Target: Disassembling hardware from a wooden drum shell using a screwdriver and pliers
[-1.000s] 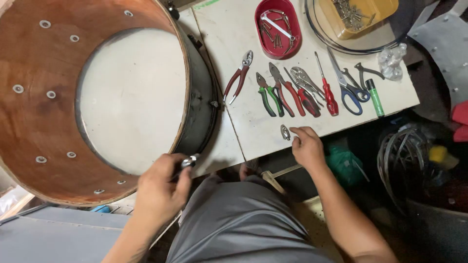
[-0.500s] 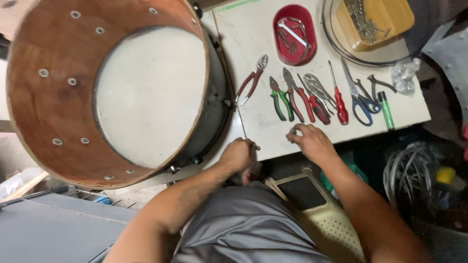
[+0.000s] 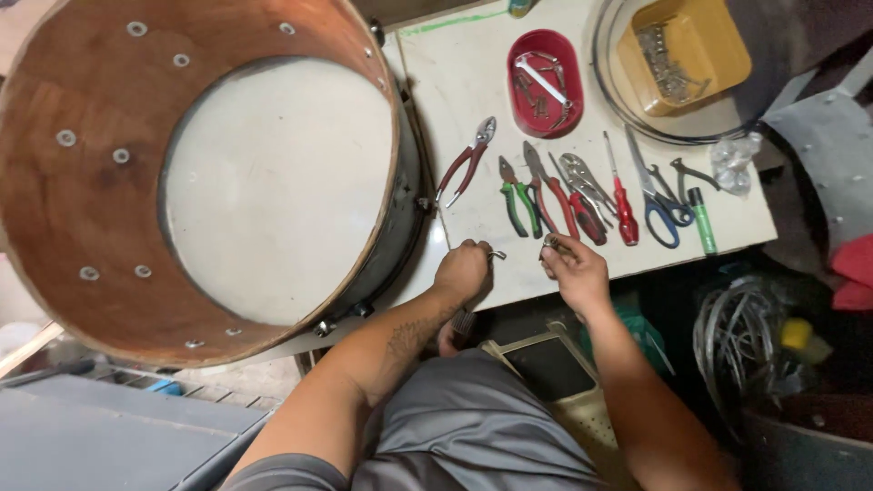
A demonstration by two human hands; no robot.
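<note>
both hands at the near edge of the white tabletop point(image 3: 455, 82), close together. left hand point(image 3: 464, 271) pinched narrow on a small metal fitting point(image 3: 496, 255), looks like a bent hook or lug part, too small to tell which. right hand point(image 3: 571, 269) closed around another small metal piece point(image 3: 551, 244), mostly hidden by the fingers. the two pieces are near each other, not touching.

looks like the step is mating or sorting small drum hardware; next move calls for fine alignment of the two bits, fingertip work, no tool in hand yet.

just beyond: row of pliers, red-handled point(image 3: 466, 162) and green-handled point(image 3: 518, 193), locking pliers point(image 3: 585, 182), red screwdriver point(image 3: 623, 200), blue scissors point(image 3: 657, 195), green marker point(image 3: 701, 220). left of them, the wooden drum shell point(image 3: 73, 209), open side up, head at the bottom. farther back: red tray point(image 3: 544, 82) of parts, yellow tray point(image 3: 682, 55) of screws.
</note>
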